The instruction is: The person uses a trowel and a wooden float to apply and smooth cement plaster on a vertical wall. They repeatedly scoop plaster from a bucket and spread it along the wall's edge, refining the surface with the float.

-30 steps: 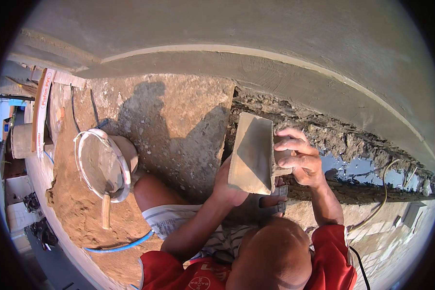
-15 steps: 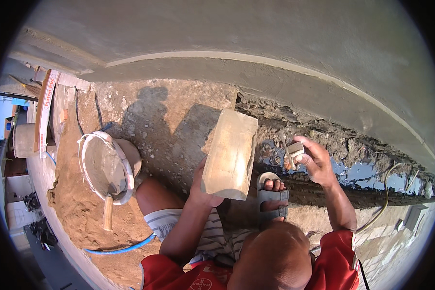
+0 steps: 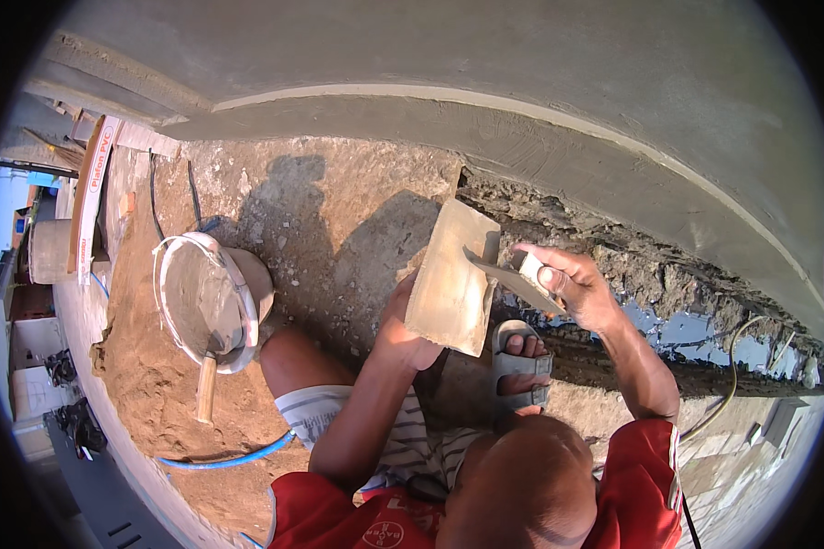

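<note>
My left hand (image 3: 405,328) is closed round the near left side of a rectangular mortar board (image 3: 449,274), which tilts in front of me and carries a smear of grey mortar near its right edge. My right hand (image 3: 577,285) grips a flat plastering trowel (image 3: 513,276) by its pale, blocky handle. Seen almost edge-on, the trowel's blade reaches over the board's right side and casts a shadow there; whether it touches cannot be told. To the left stands a mortar-smeared bucket (image 3: 247,316) holding grey mix. A wooden-handled tool (image 3: 207,389) leans out over its rim.
A grey plastered wall (image 3: 540,69) with a pale ledge curves across the far side. Along its foot runs a rough trench with dark water (image 3: 673,337). A yellowish hose (image 3: 731,377) lies at right, a blue hose (image 3: 238,459) at lower left. My sandalled foot (image 3: 520,371) stands beside the trench.
My right hand has brought the trowel left and turned it, so its blade now overlaps the board. The board has shifted slightly right and tilted more steeply.
</note>
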Motion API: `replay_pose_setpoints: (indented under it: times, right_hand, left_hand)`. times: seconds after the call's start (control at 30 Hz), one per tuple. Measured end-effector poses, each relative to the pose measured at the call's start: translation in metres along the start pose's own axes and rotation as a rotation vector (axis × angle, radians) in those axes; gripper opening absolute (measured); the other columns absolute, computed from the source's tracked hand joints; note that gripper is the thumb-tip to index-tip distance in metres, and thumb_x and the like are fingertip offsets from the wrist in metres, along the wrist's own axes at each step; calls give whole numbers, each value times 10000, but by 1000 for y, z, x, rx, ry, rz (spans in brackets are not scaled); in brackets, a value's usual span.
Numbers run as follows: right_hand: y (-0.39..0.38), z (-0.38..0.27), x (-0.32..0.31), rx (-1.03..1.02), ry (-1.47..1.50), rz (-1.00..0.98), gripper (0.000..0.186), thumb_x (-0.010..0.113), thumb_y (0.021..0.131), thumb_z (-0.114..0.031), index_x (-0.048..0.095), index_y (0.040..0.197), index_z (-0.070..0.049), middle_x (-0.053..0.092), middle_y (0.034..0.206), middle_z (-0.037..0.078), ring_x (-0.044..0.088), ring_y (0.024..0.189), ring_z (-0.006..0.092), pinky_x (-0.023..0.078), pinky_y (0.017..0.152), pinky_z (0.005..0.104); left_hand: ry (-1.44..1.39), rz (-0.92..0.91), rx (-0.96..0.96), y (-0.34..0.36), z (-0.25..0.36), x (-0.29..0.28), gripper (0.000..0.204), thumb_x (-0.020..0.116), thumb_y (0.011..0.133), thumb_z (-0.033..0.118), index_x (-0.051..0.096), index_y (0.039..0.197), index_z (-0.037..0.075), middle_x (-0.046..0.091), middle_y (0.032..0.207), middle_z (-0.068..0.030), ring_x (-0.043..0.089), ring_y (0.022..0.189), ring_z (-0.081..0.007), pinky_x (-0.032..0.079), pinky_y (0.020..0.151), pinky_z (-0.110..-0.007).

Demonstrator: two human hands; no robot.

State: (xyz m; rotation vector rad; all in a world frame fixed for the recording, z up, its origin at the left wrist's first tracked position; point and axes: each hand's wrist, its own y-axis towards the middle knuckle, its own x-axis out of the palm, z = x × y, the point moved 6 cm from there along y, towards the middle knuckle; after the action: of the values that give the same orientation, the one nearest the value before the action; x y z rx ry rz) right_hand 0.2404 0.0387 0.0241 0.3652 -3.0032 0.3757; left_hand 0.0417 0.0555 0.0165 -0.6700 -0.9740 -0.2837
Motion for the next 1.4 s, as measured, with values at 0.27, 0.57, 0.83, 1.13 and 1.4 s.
replay_pose_setpoints:
  times: [0.27, 0.57, 0.83, 1.13, 1.4]
  right_hand:
    - [-27, 37, 35, -6, 213, -123, 410, 528, 945, -290, 526, 1285, -60, 609, 1116, 25, 506, 968, 83, 402, 861, 239]
    - [-38, 117, -35, -316, 1224, 446, 517, 671, 810, -136, 440, 1261, -32, 580, 1146, 117, 609, 1000, 246, 533, 836, 411]
    - [20, 148, -66, -435, 1179, 576, 554, 687, 796, -111, 432, 1288, -108, 519, 1234, 50, 482, 1186, 265, 417, 997, 485]
    - [60, 156, -75, -436, 1276, 784, 239, 539, 877, -20, 488, 1093, -109, 578, 961, 48, 576, 1001, 277, 464, 925, 534]
    - [43, 55, -56, -580, 958, 883, 285, 598, 843, -26, 464, 1082, -106, 574, 962, 17, 565, 837, 133, 531, 814, 435]
  left_hand:
    - [122, 77, 79, 14, -4, -32, 334, 515, 896, 199, 529, 1166, 4, 615, 1015, -108, 623, 921, -224, 530, 773, -368]
    - [-5, 34, 25, 13, -10, -50, 360, 431, 930, 201, 507, 1218, -1, 577, 1181, -132, 577, 1062, -266, 476, 907, -413]
    - [-2, 164, 8, 10, -11, -46, 356, 428, 927, 195, 507, 1209, -8, 595, 1141, -135, 601, 1017, -264, 501, 873, -398]
    - [8, 117, 0, 7, -8, -53, 357, 436, 930, 196, 500, 1220, -2, 594, 1144, -137, 601, 1019, -264, 504, 873, -388]
    - [41, 110, -4, 8, -11, -51, 361, 447, 932, 197, 494, 1226, -7, 586, 1160, -131, 599, 1026, -260, 506, 872, -385]
